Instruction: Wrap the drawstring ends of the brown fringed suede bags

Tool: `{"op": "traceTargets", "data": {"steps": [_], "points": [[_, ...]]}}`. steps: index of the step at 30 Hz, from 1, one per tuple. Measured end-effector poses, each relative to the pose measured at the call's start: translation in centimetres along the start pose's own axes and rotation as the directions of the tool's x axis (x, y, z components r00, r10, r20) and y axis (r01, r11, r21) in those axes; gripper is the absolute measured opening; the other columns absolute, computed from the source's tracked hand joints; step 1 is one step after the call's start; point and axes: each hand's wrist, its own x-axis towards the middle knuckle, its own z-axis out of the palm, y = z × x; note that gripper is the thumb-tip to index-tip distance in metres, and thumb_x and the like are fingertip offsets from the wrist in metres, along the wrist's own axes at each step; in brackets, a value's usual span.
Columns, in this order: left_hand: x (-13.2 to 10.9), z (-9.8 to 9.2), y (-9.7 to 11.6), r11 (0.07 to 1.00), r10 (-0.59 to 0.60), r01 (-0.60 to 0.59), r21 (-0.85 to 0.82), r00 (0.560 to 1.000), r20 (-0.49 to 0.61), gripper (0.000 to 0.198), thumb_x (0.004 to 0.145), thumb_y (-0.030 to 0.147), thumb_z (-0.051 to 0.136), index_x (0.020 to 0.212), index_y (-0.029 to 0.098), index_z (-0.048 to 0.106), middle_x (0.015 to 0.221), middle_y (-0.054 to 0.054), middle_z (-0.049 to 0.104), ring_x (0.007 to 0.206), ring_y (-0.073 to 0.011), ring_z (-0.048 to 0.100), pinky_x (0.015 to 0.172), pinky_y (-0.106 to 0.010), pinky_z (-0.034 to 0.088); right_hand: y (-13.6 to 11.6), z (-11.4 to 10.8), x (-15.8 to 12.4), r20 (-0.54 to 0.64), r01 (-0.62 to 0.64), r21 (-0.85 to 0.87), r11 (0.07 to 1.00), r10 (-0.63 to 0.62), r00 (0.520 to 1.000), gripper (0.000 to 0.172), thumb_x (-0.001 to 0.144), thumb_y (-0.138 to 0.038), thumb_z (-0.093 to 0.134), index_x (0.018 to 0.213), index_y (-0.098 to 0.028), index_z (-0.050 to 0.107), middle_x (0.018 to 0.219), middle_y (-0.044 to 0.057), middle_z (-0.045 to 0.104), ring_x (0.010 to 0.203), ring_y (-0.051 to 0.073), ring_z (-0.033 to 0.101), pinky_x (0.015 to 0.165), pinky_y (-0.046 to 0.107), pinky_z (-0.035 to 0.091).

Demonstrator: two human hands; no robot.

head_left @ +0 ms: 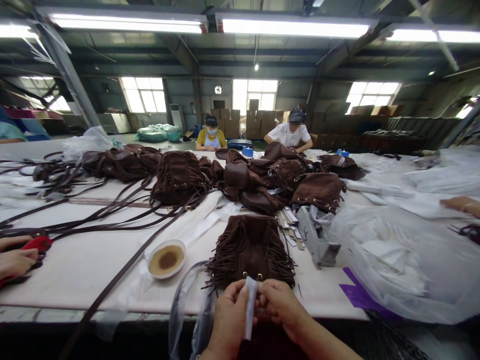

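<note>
Pinching strip [250, 305] upright at near table [75, 265] edge.
Gripped by left hand [228, 322] and right hand [280, 306], both closed on it, seemingly to keep it taut, just before bag [251, 247]; dish [167, 260] set within reach.

Frame edges and fingers conceal much here: the left hand [228, 320] and right hand [279, 306] cover the lower rim of the fringed bag [250, 247] and part of a white strip [250, 305]. A co-worker's hand [15, 261] at far left and another person's hand [460, 205] at far right are cut off at the wrist. The wall clock [218, 89] is too small to read.
</note>
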Motion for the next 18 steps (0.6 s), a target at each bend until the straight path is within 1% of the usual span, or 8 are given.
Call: {"op": "traceTargets", "data": {"steps": [1, 4, 5, 8, 10, 12, 15, 18], "points": [[0.0, 0.0, 0.1, 1.000, -0.010, 0.010, -0.001, 1.000, 0.001, 0.055, 0.077, 0.057, 0.071, 0.113, 0.016, 0.067, 0.081, -0.006, 0.073, 0.064, -0.0200, 0.069, 0.048, -0.028, 0.056, -0.1, 0.1, 0.0, -0.012, 0.006, -0.014, 1.000, -0.006, 1.000, 0.037, 0.065, -0.050, 0.074, 0.066, -0.019, 0.054, 0.056, -0.003, 0.059, 0.040, 0.007, 0.044, 0.041, 0.021, 0.038], [0.1, -0.6, 0.1, 0.999, -0.047, 0.048, -0.018, 0.999, 0.017, 0.061, 0.075, 0.060, 0.072, 0.117, 0.015, 0.066, 0.078, -0.005, 0.072, 0.058, -0.0169, 0.064, 0.050, -0.029, 0.056, -0.3, 0.6, 0.1, -0.040, 0.028, -0.019, 0.999, -0.029, 0.999, 0.043, 0.058, -0.051, 0.081, 0.066, -0.019, 0.053, 0.059, -0.002, 0.060, 0.051, 0.014, 0.056, 0.048, 0.025, 0.046], [0.0, -0.9, 0.0, 0.998, -0.054, 0.055, -0.021, 0.998, 0.032, 0.065, 0.075, 0.061, 0.071, 0.120, 0.015, 0.065, 0.079, -0.005, 0.072, 0.058, -0.0164, 0.063, 0.051, -0.029, 0.056, -0.3, 0.8, 0.1, -0.046, 0.039, -0.017, 0.999, -0.039, 0.998, 0.044, 0.056, -0.051, 0.081, 0.067, -0.019, 0.054, 0.059, -0.002, 0.059, 0.053, 0.014, 0.056, 0.049, 0.026, 0.046], [-1.0, -2.0, -0.6, 0.998, -0.061, 0.059, 0.023, 0.994, 0.092, 0.083, 0.072, 0.065, 0.073, 0.135, 0.015, 0.053, 0.088, -0.009, 0.072, 0.067, -0.0194, 0.066, 0.049, -0.026, 0.053, -0.3, 0.9, 0.1, -0.063, 0.087, -0.020, 0.996, -0.088, 0.994, 0.043, 0.057, -0.052, 0.079, 0.066, -0.018, 0.054, 0.054, -0.005, 0.051, 0.049, 0.009, 0.045, 0.047, 0.022, 0.036], [-2.1, -2.5, -1.0, 0.997, -0.041, 0.032, 0.073, 0.991, 0.129, 0.092, 0.069, 0.067, 0.074, 0.140, 0.016, 0.047, 0.093, -0.010, 0.071, 0.077, -0.0228, 0.068, 0.045, -0.023, 0.051, -0.2, 1.0, 0.0, -0.075, 0.124, -0.033, 0.992, -0.127, 0.989, 0.042, 0.060, -0.052, 0.078, 0.065, -0.018, 0.054, 0.052, -0.007, 0.047, 0.048, 0.007, 0.037, 0.046, 0.021, 0.029], [-3.0, -2.7, -1.3, 0.994, -0.020, 0.004, 0.112, 0.989, 0.143, 0.089, 0.068, 0.068, 0.074, 0.136, 0.017, 0.048, 0.094, -0.010, 0.071, 0.079, -0.0228, 0.068, 0.043, -0.020, 0.049, 0.0, 1.1, -0.1, -0.076, 0.140, -0.034, 0.990, -0.142, 0.987, 0.042, 0.061, -0.052, 0.077, 0.065, -0.018, 0.053, 0.051, -0.008, 0.045, 0.047, 0.007, 0.034, 0.045, 0.021, 0.025], [-3.7, -2.5, -1.6, 0.986, -0.005, -0.009, 0.167, 0.997, 0.081, 0.071, 0.069, 0.065, 0.074, 0.119, 0.017, 0.058, 0.087, -0.008, 0.072, 0.070, -0.0181, 0.066, 0.044, -0.018, 0.047, 0.2, 1.2, 0.0, -0.074, 0.157, -0.025, 0.987, -0.159, 0.985, 0.044, 0.061, -0.054, 0.077, 0.065, -0.019, 0.051, 0.050, -0.008, 0.043, 0.046, 0.006, 0.032, 0.045, 0.022, 0.021], [-3.5, -2.4, -1.7, 0.987, -0.019, 0.013, 0.163, 0.999, 0.033, 0.063, 0.070, 0.067, 0.071, 0.105, 0.015, 0.065, 0.076, -0.005, 0.070, 0.065, -0.0175, 0.065, 0.046, -0.021, 0.049, 0.3, 1.0, 0.2, -0.065, 0.154, -0.007, 0.988, -0.154, 0.986, 0.045, 0.062, -0.056, 0.076, 0.068, -0.019, 0.050, 0.051, -0.008, 0.044, 0.045, 0.006, 0.031, 0.043, 0.021, 0.021]]}}
